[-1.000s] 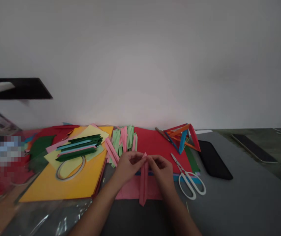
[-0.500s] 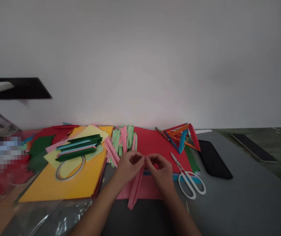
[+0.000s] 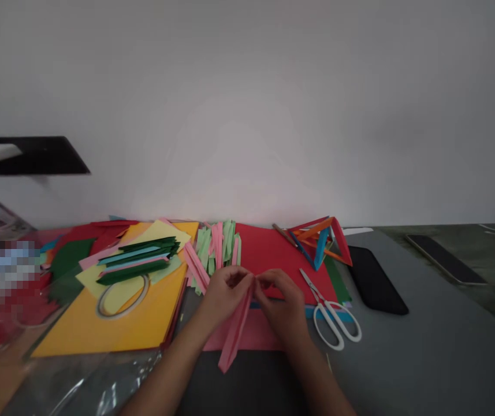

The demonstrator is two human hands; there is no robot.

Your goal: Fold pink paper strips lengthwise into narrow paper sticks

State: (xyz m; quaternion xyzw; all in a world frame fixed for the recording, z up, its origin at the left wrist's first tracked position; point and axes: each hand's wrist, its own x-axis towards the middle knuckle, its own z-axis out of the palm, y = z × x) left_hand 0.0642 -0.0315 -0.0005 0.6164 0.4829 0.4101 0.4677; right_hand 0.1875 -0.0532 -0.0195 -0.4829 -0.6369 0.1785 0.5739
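Note:
A folded pink paper strip (image 3: 235,338) hangs down from my fingertips, its lower end slanting toward me. My left hand (image 3: 226,293) pinches its top end between thumb and fingers. Right beside it, my right hand (image 3: 282,297) has its fingertips closed on the same end of the strip. Beneath both hands lie red paper (image 3: 264,254) and a pink sheet (image 3: 264,335). White-handled scissors (image 3: 328,315) rest to the right, blades slightly apart. Behind my left hand is a pile of folded green and pink strips (image 3: 219,245).
On the left, yellow paper (image 3: 143,323) holds a tape roll (image 3: 100,306) and dark green folded strips (image 3: 137,270). A multicoloured paper frame (image 3: 323,245) stands at the back right, beside a black phone-like object (image 3: 377,283). A wall rises behind.
The lower end of the pink strip has swung slightly left. My right hand's fingers have shifted a little at the strip's top end; my left hand has hardly moved.

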